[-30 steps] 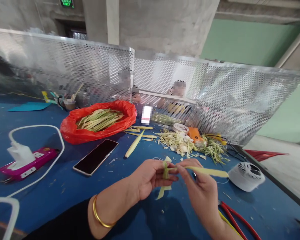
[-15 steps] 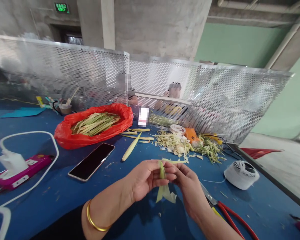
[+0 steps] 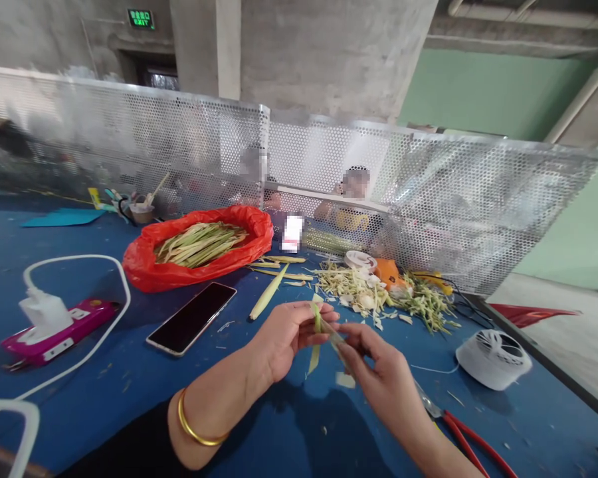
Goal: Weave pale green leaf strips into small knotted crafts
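Note:
A pale green corn husk strip (image 3: 313, 357) is folded between my hands above the blue table. My left hand (image 3: 282, 338), with a gold bangle at the wrist, pinches its upper folded part between thumb and fingers. My right hand (image 3: 379, 365) grips another end of the husk, drawn out down and to the right. One tail hangs below my left fingers. Under my right fingers a small pale husk scrap (image 3: 345, 380) shows. Red-handled scissors (image 3: 471, 438) lie beside my right forearm, partly hidden by it.
A red plastic bag (image 3: 134, 262) of long husk strips stands left, near a phone (image 3: 192, 318) and a purple power strip (image 3: 60, 332). Husk trimmings (image 3: 351, 285), a tape roll (image 3: 361, 260) and a white thread spool (image 3: 493, 358) lie right. A perforated metal screen (image 3: 323, 153) stands behind.
My right hand has moved down and right, drawing one end of the husk out. The two hanging tails have parted. The whole view has shifted slightly.

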A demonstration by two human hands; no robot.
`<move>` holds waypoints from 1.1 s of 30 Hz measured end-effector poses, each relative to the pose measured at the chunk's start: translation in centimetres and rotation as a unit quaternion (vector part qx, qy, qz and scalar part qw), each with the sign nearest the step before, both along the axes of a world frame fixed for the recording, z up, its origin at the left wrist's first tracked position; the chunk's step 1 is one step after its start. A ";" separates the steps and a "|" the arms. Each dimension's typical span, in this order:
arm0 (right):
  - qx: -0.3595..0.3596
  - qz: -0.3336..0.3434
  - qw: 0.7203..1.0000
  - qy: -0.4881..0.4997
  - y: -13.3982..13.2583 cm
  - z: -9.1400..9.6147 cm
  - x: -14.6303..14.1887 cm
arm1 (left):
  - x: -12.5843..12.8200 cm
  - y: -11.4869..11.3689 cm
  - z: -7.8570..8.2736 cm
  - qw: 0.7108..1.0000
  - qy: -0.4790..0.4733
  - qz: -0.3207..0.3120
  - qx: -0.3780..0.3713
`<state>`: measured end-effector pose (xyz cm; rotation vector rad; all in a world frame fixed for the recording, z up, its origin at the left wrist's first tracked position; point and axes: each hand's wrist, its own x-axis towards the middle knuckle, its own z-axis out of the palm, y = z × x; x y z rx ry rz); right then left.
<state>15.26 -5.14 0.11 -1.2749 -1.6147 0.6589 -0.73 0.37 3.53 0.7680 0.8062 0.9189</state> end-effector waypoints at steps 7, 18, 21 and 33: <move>-0.135 0.141 0.950 0.241 -0.5 2.4 1.3 | 0.2 -0.3 -0.1 0.987 0.104 -0.043 0.113; 0.117 0.068 0.990 0.028 -0.2 2.6 1.6 | 0.3 -1.3 -0.1 0.945 0.178 -0.242 0.130; 0.104 0.049 0.991 -0.062 -0.2 2.0 1.3 | 0.4 -1.6 -0.1 0.934 0.181 -0.280 0.129; -0.016 -0.073 0.993 -0.090 0.5 1.2 1.1 | 0.7 -1.0 -0.8 0.951 0.197 -0.230 0.066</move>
